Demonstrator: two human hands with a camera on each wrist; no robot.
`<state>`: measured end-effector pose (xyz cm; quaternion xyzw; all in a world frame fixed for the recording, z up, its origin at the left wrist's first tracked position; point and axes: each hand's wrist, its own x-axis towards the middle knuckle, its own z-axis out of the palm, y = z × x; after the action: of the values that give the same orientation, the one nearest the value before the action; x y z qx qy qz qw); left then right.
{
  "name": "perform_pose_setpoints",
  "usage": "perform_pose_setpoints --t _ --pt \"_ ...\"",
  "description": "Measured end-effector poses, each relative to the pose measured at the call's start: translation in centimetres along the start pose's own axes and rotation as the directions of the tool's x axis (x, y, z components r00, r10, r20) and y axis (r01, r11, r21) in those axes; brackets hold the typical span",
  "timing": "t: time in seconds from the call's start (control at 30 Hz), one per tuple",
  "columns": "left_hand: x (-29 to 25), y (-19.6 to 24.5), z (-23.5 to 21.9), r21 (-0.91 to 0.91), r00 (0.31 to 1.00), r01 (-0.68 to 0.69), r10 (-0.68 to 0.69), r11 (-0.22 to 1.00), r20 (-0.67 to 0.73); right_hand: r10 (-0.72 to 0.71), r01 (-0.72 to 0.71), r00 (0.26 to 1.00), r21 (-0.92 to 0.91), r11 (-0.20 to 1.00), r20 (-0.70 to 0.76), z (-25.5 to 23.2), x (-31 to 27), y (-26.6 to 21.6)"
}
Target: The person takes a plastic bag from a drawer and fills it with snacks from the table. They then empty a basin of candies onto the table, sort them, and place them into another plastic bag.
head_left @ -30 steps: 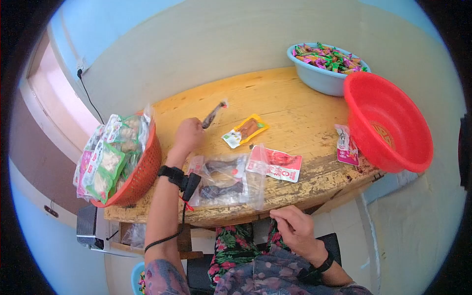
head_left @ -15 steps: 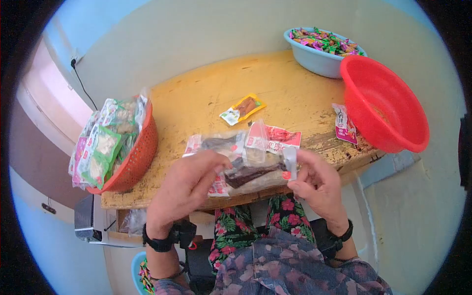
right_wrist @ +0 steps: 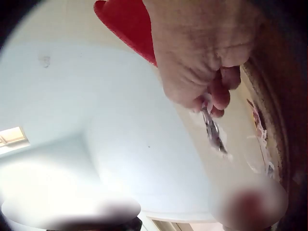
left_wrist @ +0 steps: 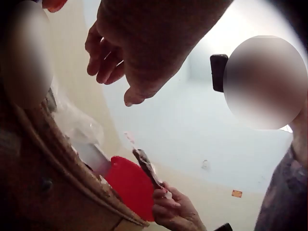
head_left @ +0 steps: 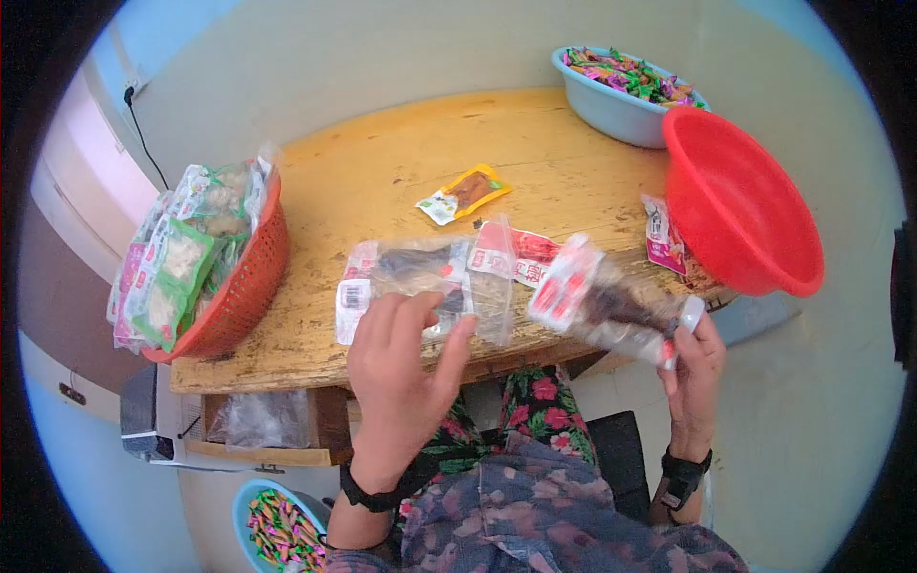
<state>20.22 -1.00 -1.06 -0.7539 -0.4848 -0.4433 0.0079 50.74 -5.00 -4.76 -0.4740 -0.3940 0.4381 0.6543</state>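
In the head view my right hand [head_left: 695,372] pinches one end of a clear packet [head_left: 611,306] with dark contents and a red-and-white label, held off the table's front edge. My left hand [head_left: 396,368], fingers spread and holding nothing, is over the near edge of another clear packet [head_left: 411,267] lying on the table. Beside that packet lies a red-and-white packet [head_left: 521,253], partly under clear plastic. The left wrist view shows the left hand [left_wrist: 144,43] with loosely bent fingers and the lifted packet [left_wrist: 147,166] beyond. The right hand [right_wrist: 207,62] pinches its packet [right_wrist: 211,130] in the right wrist view.
A yellow packet [head_left: 465,194] lies mid-table [head_left: 382,153]. An orange basket [head_left: 250,277] of packets stands left. At the right are a red basin [head_left: 740,210], a pink packet [head_left: 664,237] and a blue basin [head_left: 611,113] of wrapped sweets. Another blue basin [head_left: 245,525] is below.
The left hand first reached far onto the table, then came back to the front edge. The right hand took hold of a dark-filled packet and moved it right, away from the left hand.
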Motion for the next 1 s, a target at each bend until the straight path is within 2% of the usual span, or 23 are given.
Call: perform_pose_setpoints --t 0.03,0.07,0.17,0.3,0.57,0.83,0.93,1.0 --pt "-0.1 0.4 0.5 0.082 1.0 -0.002 0.005 0.997 -0.031 -0.018 0.023 0.998 0.069 0.997 -0.062 -0.2 0.4 -0.1" --pt "0.0 0.7 1.1 0.133 0.997 -0.061 0.066 0.989 -0.032 -0.015 0.027 0.993 0.105 0.994 -0.113 0.0 0.6 0.0" --pt "-0.1 1.4 2.9 0.157 0.997 -0.083 0.083 0.984 0.008 0.032 -0.019 0.993 0.112 0.994 -0.116 -0.4 1.0 1.7" --pt "0.3 1.5 4.2 0.205 0.999 -0.053 0.054 0.977 0.0 0.071 -0.063 0.996 0.124 0.99 -0.062 2.0 1.4 3.0" --pt "-0.3 1.5 4.9 0.066 0.996 -0.057 0.062 0.996 -0.068 0.199 -0.217 0.969 0.121 0.969 0.148 4.7 1.5 2.6" --pt "-0.6 2.5 4.9 -0.063 0.993 -0.087 0.082 0.994 -0.083 0.274 -0.336 0.894 0.127 0.933 0.353 9.3 2.8 2.7" --pt "-0.8 2.7 4.9 -0.139 0.993 -0.097 0.086 0.985 -0.085 0.299 -0.375 0.83 0.075 0.924 0.471 10.7 3.4 3.7" --pt "-0.9 2.8 5.0 -0.226 0.991 -0.118 0.098 0.967 -0.096 0.235 -0.315 0.891 0.156 0.936 0.389 13.2 2.7 5.1"
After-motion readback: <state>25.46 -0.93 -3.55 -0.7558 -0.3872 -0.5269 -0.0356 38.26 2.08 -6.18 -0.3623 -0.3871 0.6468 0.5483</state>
